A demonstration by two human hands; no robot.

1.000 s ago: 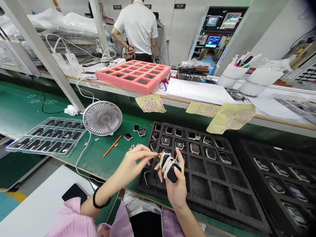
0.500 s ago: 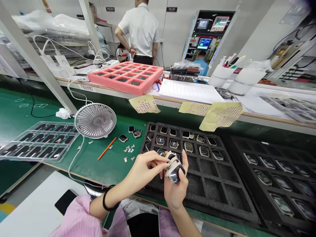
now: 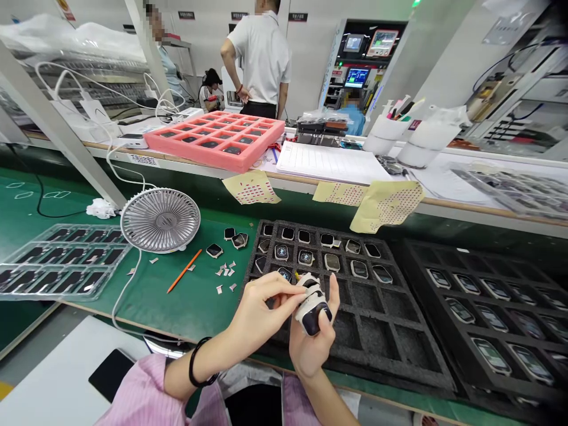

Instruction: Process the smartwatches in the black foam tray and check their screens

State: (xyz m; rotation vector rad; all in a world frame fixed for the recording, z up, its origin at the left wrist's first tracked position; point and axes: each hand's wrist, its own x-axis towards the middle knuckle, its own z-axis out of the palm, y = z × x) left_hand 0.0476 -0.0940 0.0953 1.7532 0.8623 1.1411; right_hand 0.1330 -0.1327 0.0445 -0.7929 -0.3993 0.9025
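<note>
Over the black foam tray (image 3: 419,322), my right hand (image 3: 310,349) grips a pale-cased smartwatch (image 3: 313,315), its dark glass tilted toward me and my thumb on the glass edge. Another pale, rounded piece (image 3: 310,283) shows just above it; whether the two are joined I cannot tell. My left hand (image 3: 268,302), a black band at its wrist, is closed in a pinch against the watch's upper left edge. What lies between those fingertips is hidden. Several smartwatches (image 3: 332,262) sit in the tray's far pockets.
Left of the tray lie loose watches (image 3: 214,251), small metallic pieces (image 3: 232,272) and an orange stick (image 3: 184,271). Beyond are a grey fan (image 3: 162,220) and a clear plastic tray (image 3: 100,281). A second foam tray (image 3: 470,260) stands right. The shelf bears a pink foam tray (image 3: 206,155).
The view has shifted slightly, moving the bench things left in the picture. Both hands keep their hold at the watch, and its dark glass has turned a little.
</note>
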